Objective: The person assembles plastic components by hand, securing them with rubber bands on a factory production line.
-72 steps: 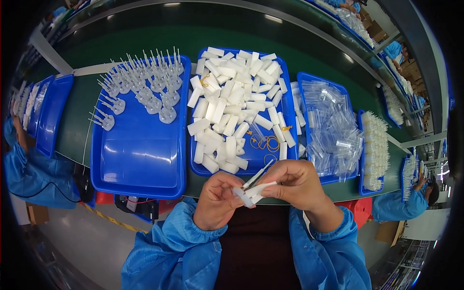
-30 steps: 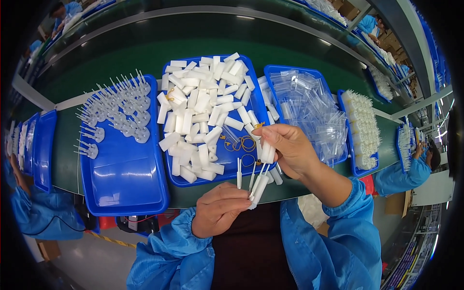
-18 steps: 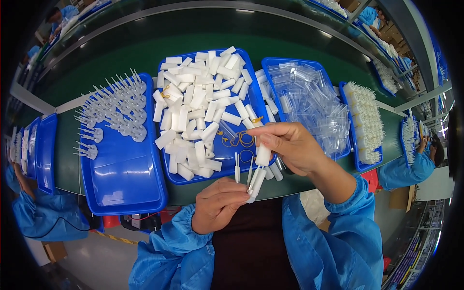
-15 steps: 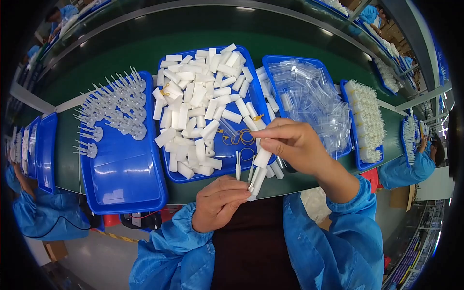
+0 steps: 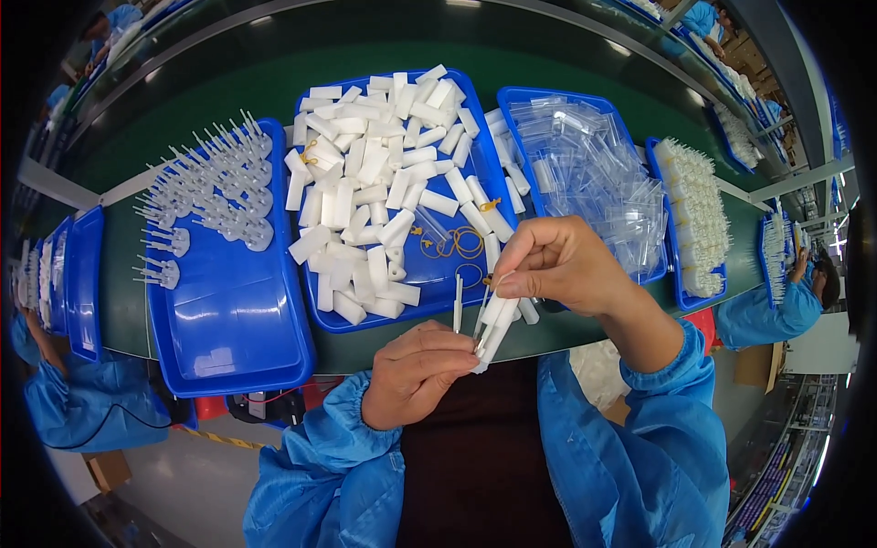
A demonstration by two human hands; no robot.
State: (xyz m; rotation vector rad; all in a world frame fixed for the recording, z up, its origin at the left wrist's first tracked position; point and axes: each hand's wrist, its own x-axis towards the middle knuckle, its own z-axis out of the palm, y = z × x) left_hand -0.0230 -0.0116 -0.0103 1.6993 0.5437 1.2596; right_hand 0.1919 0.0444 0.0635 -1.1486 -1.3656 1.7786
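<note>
Low in front of me, my left hand [image 5: 416, 374] is closed, its fingertips pinching a white pronged piece [image 5: 459, 306] by its lower end. Thin posts stick up from it; its base is mostly hidden by my fingers. White foam tubes [image 5: 494, 340] stand on or against its right side, though how far they sit over the posts I cannot tell. Thumb and fingers of my right hand [image 5: 571, 274] pinch the top of one white foam tube [image 5: 502, 309] there. Beyond both hands lies a blue tray [image 5: 416, 315] heaped with similar white tubes and some yellow rings [image 5: 468, 242].
To the left, a blue tray [image 5: 233, 352] bears several pronged white pieces [image 5: 224, 196]. On the right, one blue tray [image 5: 630, 137] holds clear plastic sleeves [image 5: 594, 192], another tray holds a white bristly stack [image 5: 690, 219]. People in blue sleeves work on both sides.
My right hand has brought its foam tube down, from above the other tube to alongside it by the posts. My left hand keeps its pinch, nearly still.
</note>
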